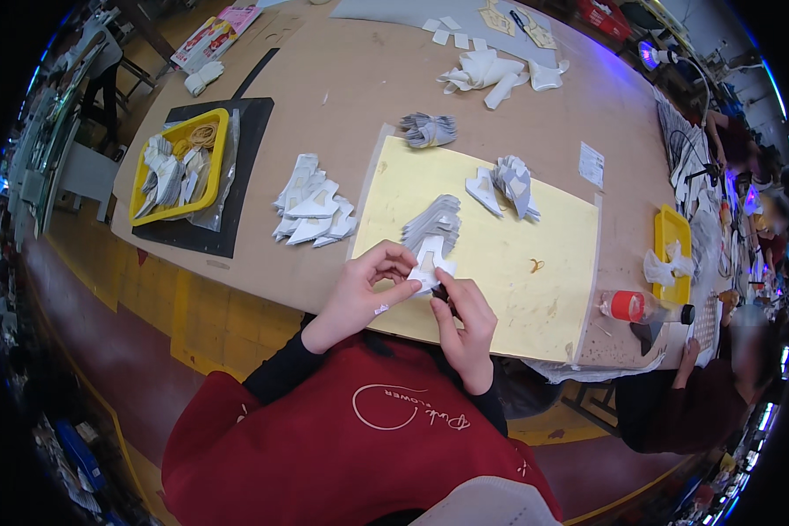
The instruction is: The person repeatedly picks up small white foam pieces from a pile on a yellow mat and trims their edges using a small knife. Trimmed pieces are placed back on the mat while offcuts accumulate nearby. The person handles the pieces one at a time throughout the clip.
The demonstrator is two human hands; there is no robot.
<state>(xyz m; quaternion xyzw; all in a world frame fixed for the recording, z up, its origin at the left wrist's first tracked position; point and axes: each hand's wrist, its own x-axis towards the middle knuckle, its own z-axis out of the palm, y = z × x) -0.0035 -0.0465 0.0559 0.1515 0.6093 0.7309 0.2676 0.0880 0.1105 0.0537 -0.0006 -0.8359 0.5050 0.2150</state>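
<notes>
A white cut-out piece (pixel 430 260) with a beige patch in its middle is between my two hands, over the near edge of the yellow board (pixel 508 298). My left hand (pixel 366 287) has curled fingers, with thumb and forefinger at the piece's left edge. On its lower right edge, my right hand (pixel 467 326) pinches it between bent fingers. Just beyond the piece, a fanned stack of grey-white cut pieces (pixel 434 219) lies on the board. Farther right are more loose cut pieces (pixel 513 184). A bundled grey stack (pixel 430 130) sits at the board's far left corner.
Left lie a pile of white pieces (pixel 314 206) and a yellow tray (pixel 222 149) with pieces and rubber bands. White scraps (pixel 482 70) lie at the back. A red-labelled bottle (pixel 631 306) rests on its side, right, near another yellow tray (pixel 671 228) and a seated person (pixel 719 390).
</notes>
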